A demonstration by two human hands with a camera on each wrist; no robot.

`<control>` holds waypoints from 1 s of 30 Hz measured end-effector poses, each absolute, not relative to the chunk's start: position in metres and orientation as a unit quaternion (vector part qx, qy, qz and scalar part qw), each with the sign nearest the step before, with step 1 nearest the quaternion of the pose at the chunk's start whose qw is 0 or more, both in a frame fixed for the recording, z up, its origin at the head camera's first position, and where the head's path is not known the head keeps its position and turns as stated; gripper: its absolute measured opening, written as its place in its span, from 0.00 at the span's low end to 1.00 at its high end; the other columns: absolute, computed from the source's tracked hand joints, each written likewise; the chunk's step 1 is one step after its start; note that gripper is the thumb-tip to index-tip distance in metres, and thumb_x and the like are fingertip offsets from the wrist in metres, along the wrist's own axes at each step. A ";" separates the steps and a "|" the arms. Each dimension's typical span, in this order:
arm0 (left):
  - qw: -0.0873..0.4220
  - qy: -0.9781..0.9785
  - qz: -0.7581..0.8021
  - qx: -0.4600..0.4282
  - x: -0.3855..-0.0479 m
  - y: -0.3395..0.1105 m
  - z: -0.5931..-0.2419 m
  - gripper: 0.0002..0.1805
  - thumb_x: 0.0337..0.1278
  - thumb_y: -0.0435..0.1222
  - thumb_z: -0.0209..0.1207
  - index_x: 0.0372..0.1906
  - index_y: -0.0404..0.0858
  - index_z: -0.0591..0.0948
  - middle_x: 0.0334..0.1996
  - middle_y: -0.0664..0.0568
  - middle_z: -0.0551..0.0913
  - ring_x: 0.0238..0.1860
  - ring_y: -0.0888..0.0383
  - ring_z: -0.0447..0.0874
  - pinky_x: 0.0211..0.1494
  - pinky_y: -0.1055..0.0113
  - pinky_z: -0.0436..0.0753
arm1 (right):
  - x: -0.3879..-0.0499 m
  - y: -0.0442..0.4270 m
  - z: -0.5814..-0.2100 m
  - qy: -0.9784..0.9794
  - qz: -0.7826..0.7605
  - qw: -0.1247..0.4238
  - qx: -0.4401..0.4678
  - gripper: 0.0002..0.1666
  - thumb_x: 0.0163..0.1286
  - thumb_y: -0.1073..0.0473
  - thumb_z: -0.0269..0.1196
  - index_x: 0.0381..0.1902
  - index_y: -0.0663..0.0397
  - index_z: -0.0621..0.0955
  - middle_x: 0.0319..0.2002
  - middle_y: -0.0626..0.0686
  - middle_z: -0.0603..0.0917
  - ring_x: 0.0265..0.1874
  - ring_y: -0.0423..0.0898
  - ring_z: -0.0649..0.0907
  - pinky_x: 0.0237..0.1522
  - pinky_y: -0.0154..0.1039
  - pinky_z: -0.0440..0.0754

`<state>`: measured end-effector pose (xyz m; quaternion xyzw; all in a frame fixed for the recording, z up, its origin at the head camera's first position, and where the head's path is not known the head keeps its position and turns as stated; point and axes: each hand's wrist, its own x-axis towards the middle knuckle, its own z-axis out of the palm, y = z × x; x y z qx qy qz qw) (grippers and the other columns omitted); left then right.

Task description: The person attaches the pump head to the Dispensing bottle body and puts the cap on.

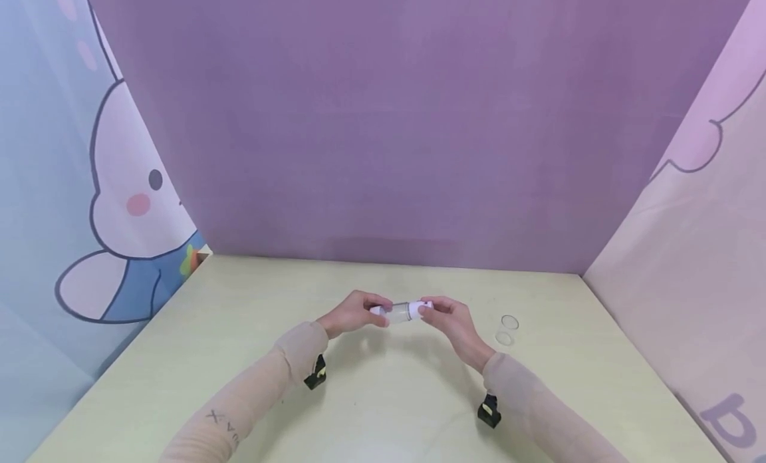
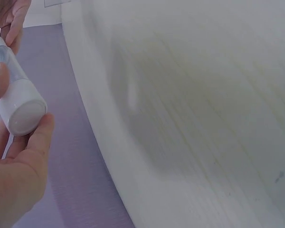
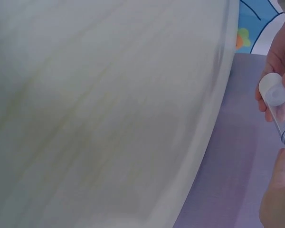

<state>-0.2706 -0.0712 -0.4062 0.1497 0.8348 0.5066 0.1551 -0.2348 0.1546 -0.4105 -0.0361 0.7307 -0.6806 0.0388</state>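
A small clear bottle (image 1: 397, 312) with white ends is held on its side above the table between both hands. My left hand (image 1: 354, 312) grips its left part, fingers and thumb around the white end (image 2: 23, 107), whose round flat face shows in the left wrist view. My right hand (image 1: 457, 324) pinches the white piece at the bottle's right end between thumb and fingers. In the right wrist view the clear middle is partly cut off by the frame edge. A clear, open-looking cylinder, perhaps a cap (image 1: 507, 330), stands on the table to the right of my right hand.
The pale yellowish table (image 1: 383, 410) reaches back to a purple panel (image 1: 389, 130). Printed cloths with cartoon figures hang on the left (image 1: 48, 183) and right (image 1: 706, 250). Black wrist devices (image 1: 315, 373) sit under both sleeves.
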 end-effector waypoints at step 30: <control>0.165 0.835 0.506 0.143 -0.272 -0.070 -0.407 0.21 0.47 0.37 0.66 0.51 0.43 0.80 0.50 0.51 0.80 0.46 0.56 0.76 0.51 0.59 0.74 | -0.237 0.154 -0.410 0.707 -0.702 0.053 -0.074 0.24 0.57 0.71 0.61 0.54 0.62 0.76 0.54 0.57 0.79 0.50 0.44 0.79 0.51 0.37 0.76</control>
